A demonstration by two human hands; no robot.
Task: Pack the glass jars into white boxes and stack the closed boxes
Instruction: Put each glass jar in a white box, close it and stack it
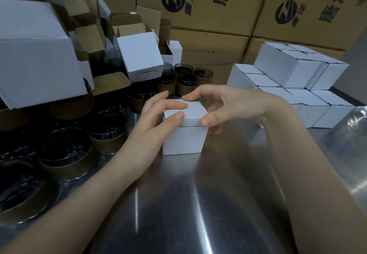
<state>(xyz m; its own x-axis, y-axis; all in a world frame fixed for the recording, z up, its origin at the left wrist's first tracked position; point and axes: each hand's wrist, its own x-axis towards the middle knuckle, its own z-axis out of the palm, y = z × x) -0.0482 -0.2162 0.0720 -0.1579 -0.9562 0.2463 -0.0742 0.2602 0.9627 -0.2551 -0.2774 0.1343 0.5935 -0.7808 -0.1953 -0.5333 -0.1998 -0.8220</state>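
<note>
One white box (183, 132) stands upright on the steel surface (178, 204), held between both hands. The left hand (158, 118) lies against its left side, thumb and forefinger bearing on the lid; the right hand (222, 106) arches over the far right corner, fingers spread, thumb at the front edge of the lid. A thin dark seam shows under the lid's front edge, so closure appears nearly complete but not fully seated. Whether a jar is inside cannot be seen. Unpacked glass jars (184, 76) stand beyond and to the left of the left hand, under a heap of open boxes (139, 55). The closed boxes (294, 78) are stacked beyond the right hand. Judgement: the closing step is in hand; next, press the flap home, then carry the box rightward onto the stack, squared to its neighbours.
</note>
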